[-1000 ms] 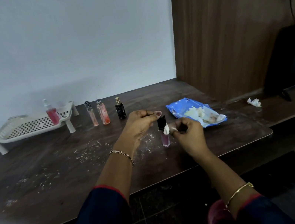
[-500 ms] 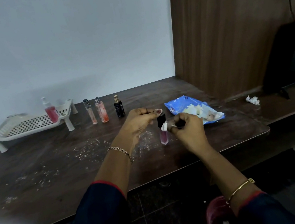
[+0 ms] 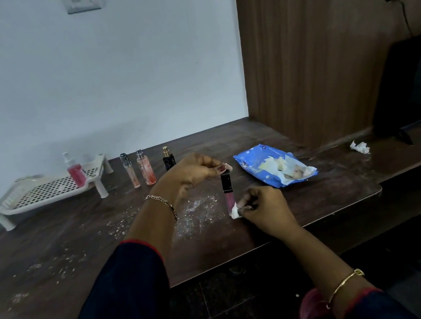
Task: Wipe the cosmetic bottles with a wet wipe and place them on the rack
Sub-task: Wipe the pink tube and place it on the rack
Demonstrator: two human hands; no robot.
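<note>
Tube (image 3: pixel 229 198): left fingers (image 3: pixel 218 168) pinch cap (image 3: pixel 226 183) above; right fingers (image 3: pixel 249 198) pinch wipe (image 3: pixel 234 211) against base, below. Done well: cap gripped firmly, tube turned, wipe drawn along full length.

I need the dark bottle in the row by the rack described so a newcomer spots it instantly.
Find the white perforated rack at the far left of the dark table. Right of it, three bottles stand in a row; take the rightmost, behind the left hand. This black bottle alone is opaque with a gold cap, while its two neighbours are clear with pinkish liquid.
</note>
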